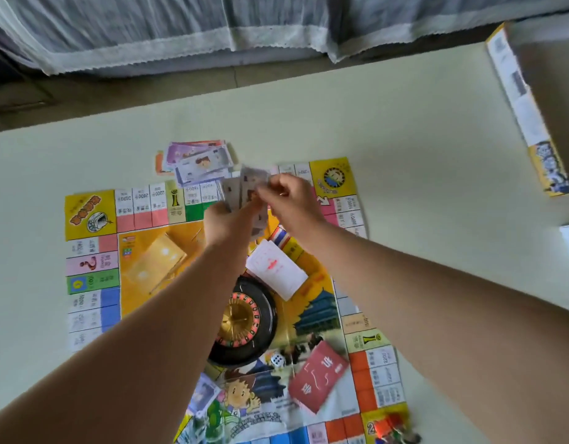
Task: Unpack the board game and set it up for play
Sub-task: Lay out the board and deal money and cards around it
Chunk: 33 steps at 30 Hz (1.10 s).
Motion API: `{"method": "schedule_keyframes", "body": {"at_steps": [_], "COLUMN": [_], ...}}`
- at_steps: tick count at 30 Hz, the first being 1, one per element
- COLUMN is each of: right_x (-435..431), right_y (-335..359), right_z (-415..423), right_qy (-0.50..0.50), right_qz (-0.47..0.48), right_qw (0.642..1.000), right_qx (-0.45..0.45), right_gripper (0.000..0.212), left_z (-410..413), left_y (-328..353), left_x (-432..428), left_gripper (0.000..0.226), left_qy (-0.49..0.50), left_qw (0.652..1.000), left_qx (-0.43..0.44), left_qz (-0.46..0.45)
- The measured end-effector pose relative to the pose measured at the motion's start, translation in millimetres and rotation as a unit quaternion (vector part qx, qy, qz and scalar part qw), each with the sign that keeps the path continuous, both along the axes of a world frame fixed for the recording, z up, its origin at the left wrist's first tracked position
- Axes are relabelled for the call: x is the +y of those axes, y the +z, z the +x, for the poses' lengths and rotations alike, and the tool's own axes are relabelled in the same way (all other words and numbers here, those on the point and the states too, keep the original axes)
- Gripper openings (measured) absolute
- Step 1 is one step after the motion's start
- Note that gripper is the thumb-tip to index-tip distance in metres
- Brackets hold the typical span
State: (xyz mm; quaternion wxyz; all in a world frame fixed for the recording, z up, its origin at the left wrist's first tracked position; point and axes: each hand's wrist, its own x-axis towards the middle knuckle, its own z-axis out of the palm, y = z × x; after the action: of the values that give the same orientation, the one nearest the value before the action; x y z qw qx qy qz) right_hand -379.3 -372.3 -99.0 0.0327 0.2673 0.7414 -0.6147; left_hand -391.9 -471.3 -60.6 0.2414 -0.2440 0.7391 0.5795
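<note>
1. Head view: the left hand (224,221) grips a fanned bunch of small cards (233,193) above the far edge of the game board (94,283). The right hand (291,200) has its fingers curled and pinches the top of that bunch.
2. A play money pile (198,161) lies just past the board's far edge, overlapping it and close beside the held cards.
3. On the board, a roulette wheel (244,318) sits at the centre. A white deck (275,267) lies just beyond the wheel and a yellow deck (155,261) to its left. A red deck (318,376) lies toward the near right, and a die (277,360) sits between it and the wheel.
4. Bare table (437,187) spreads wide to the board's left, right and far side. The game box (533,107) stands well off to the far right.
5. Squares along the board's far edge read 2600 and 2200. The red deck bears large white characters that I cannot read.
</note>
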Motion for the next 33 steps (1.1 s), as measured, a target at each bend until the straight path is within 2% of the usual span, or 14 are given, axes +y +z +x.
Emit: {"method": "schedule_keyframes", "body": {"at_steps": [3,7,14,17,18,21,24,26,28,31,33], "right_x": [40.1,100.0,161.6,159.8,157.7,149.3,135.1,119.3,99.5,65.0,45.8], "right_y": [-1.2,8.7,12.2,-2.7,-6.2,-7.7,7.4,21.6,32.0,37.5,37.5], "right_z": [42.6,112.6,202.8,219.2,222.1,227.6,220.3,211.6,204.3,200.2,201.9], "right_qy": [-0.031,-0.054,-0.003,-0.009,-0.027,-0.076,-0.098,-0.077,-0.024,0.060,0.051], "right_qz": [0.038,0.045,0.214,0.237,0.245,0.276,0.255,0.184,0.122,0.114,0.124], "right_qw": [0.998,0.992,0.947,0.937,0.935,0.935,0.957,0.980,0.992,0.992,0.991], "right_qx": [-0.027,-0.104,-0.238,-0.256,-0.254,-0.207,-0.095,-0.025,-0.018,-0.016,-0.003], "right_gripper": [0.026,0.026,0.027,0.008,0.003,0.029,0.032,0.028,0.025,0.022,0.021], "left_z": [30.5,75.2,133.0,146.3,149.6,158.3,163.6,167.4,171.8,177.9,181.7], "left_y": [5.2,10.1,14.1,12.2,11.1,6.0,5.0,6.7,9.6,13.4,15.2], "left_x": [31.7,68.8,107.8,111.1,110.1,106.1,97.5,88.7,79.8,59.4,41.4], "left_gripper": [0.014,0.027,0.022,0.020,0.020,0.022,0.024,0.025,0.025,0.022,0.016], "left_qy": [-0.046,-0.089,-0.160,-0.191,-0.211,-0.255,-0.287,-0.333,-0.367,-0.370,-0.338], "left_qw": [0.997,0.990,0.963,0.954,0.950,0.945,0.943,0.933,0.923,0.925,0.939], "left_qx": [-0.058,-0.092,-0.186,-0.203,-0.202,-0.183,-0.155,-0.130,-0.113,-0.087,-0.056], "left_qz": [0.026,0.051,0.109,0.112,0.108,0.093,0.071,0.052,0.027,-0.009,-0.033]}}
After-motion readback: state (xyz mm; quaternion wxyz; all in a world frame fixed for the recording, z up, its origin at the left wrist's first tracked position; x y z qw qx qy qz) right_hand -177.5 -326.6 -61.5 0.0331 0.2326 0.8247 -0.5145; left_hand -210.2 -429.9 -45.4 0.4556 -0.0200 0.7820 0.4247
